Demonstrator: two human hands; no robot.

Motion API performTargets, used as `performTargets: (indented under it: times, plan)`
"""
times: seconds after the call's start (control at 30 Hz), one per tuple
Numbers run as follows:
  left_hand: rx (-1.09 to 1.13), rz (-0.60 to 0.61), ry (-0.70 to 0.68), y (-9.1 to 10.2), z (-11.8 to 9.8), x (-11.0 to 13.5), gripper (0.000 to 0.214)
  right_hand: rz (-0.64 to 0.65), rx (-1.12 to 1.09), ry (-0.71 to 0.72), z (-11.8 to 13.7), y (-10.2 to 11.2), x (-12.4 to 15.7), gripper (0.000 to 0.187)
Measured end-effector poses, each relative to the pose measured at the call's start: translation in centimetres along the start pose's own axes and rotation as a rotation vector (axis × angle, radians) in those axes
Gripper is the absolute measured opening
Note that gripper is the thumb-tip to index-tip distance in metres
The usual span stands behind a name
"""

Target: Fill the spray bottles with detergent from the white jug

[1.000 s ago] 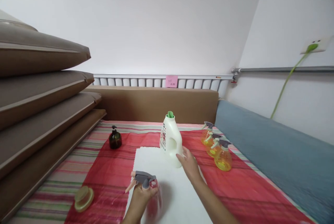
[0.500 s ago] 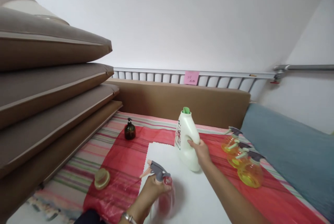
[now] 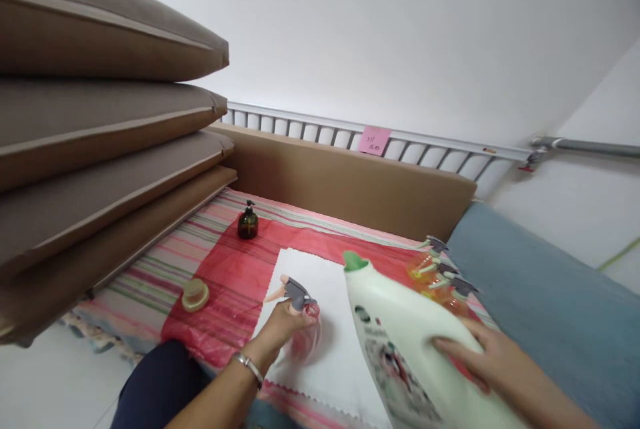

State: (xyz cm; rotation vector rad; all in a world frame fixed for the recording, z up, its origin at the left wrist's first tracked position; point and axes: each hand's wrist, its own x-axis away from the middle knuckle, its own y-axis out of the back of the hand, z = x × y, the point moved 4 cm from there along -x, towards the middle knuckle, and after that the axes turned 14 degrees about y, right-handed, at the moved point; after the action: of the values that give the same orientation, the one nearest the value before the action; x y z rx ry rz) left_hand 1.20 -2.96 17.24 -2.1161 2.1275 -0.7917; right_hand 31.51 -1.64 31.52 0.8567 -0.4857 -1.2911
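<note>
My left hand (image 3: 283, 326) is wrapped round the neck of a clear pink spray bottle (image 3: 303, 335) with a grey trigger head, standing on a white cloth (image 3: 320, 295). My right hand (image 3: 480, 362) grips a large white detergent jug (image 3: 400, 342) with a green cap, lifted off the surface and tilted toward the left, close to the camera. The jug's cap hangs just right of the spray bottle.
A red sheet (image 3: 235, 282) covers a striped mat. On it stand a dark pump bottle (image 3: 247, 223), a round tan lid (image 3: 195, 294) and three yellow spray bottles (image 3: 435, 269). Brown cushions (image 3: 100, 135) are stacked at left, a blue cushion (image 3: 540, 295) lies right.
My right hand has taken the white jug off the cloth and brought it up and toward me, tilted. The left hand stays on the pink spray bottle. The view has turned left and down.
</note>
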Motion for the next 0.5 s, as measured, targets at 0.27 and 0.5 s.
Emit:
performTargets:
  times: [0.27,0.5]
  plan:
    - [-0.094,-0.033,-0.027,0.4,-0.2,-0.2,0.033,0.193,-0.002,-0.026,-0.8,-2.1,4.4,0.036]
    - [-0.186,-0.11,-0.13,0.2,-0.9,1.0,0.034,0.188,0.111,0.11,-1.6,-3.6,3.6,0.032]
